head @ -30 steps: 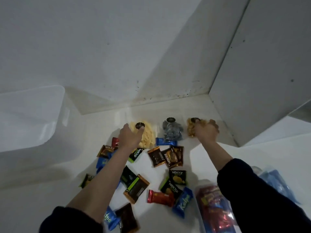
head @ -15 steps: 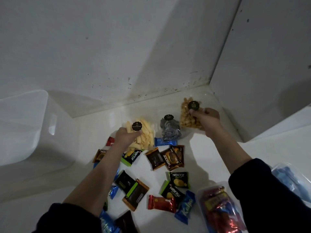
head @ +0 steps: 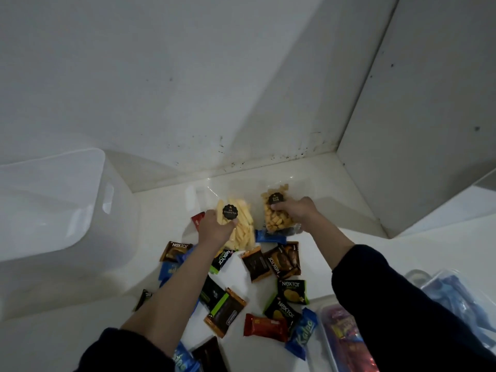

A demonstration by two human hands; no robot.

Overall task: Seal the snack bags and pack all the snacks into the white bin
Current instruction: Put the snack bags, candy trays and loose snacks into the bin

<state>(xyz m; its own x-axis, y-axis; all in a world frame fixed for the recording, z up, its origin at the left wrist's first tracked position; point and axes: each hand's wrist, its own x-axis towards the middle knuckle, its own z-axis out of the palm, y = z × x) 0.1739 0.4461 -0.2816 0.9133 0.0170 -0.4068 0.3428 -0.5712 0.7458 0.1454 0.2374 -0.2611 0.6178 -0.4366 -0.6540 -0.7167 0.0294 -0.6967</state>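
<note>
My left hand [head: 216, 229] grips a clear bag of pale yellow stick snacks [head: 241, 226] with a round black label, lifted off the white counter. A clear bag of golden-brown puffed snacks [head: 276, 216] is gripped by my right hand [head: 298, 213] just to the right of it, the two bags nearly side by side. The white bin [head: 53, 205] stands at the left, its opening facing up. Several small wrapped snacks [head: 271, 264] in brown, green, blue and red lie scattered on the counter below my hands.
White walls meet in a corner behind the bags. A clear lidded container of red-wrapped sweets [head: 343, 336] and another holding blue packets [head: 456, 294] sit at the lower right, partly hidden by my right sleeve.
Both hands have lifted their bags. The right hand carried the brown snack bag leftward over the spot where the grey-filled bag stood, which is now hidden behind it.
</note>
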